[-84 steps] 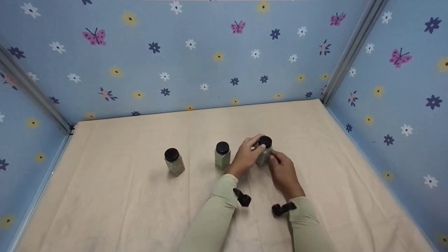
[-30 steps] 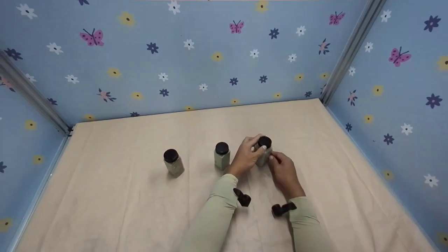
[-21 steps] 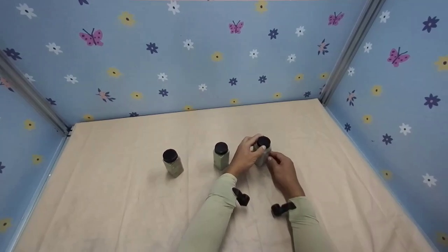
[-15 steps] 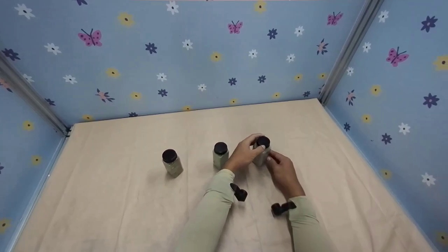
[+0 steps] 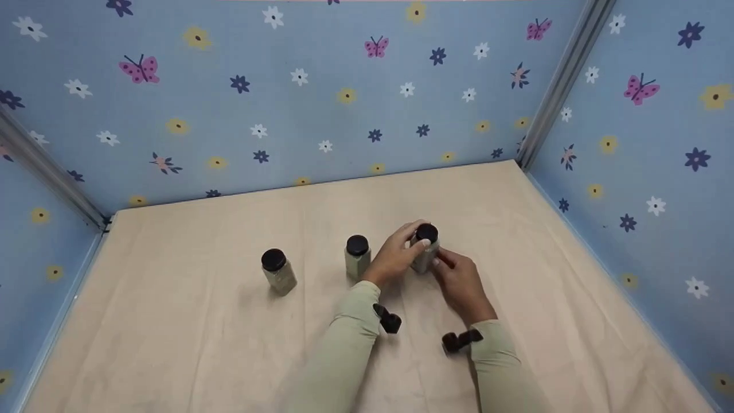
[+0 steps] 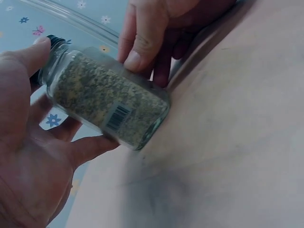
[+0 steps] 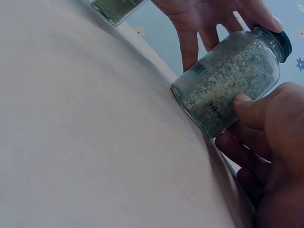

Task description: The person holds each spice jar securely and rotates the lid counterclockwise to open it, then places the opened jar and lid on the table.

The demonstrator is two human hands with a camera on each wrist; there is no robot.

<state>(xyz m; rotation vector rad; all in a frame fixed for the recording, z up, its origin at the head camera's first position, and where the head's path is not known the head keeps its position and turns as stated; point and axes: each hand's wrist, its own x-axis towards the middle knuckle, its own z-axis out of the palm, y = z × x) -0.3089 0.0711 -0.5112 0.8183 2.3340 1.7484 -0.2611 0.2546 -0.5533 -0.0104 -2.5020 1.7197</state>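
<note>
A glass spice jar [image 5: 424, 258] with a black lid stands at the right of a row of three, between both hands. Dried herb flakes fill much of it, and a barcode label shows in the left wrist view. My left hand [image 5: 395, 255] holds it from the left around the lid and neck, thumb against the lid's edge. Low on the other side, my right hand [image 5: 461, 281] pinches the jar's body; its thumb presses the glass [image 7: 228, 90] in the right wrist view. The jar's base is close to the cloth.
A second spice jar [image 5: 358, 264] with green contents stands just left of my left hand. Farther left is a third jar [image 5: 281, 278], also black-lidded. A beige cloth [image 5: 200, 321] covers the table, with blue flowered walls [image 5: 321, 115] behind and at the sides.
The head view has shifted slightly, so everything sits a little farther left. Both hands keep hold of the same jar, and the other two jars stay in place.
</note>
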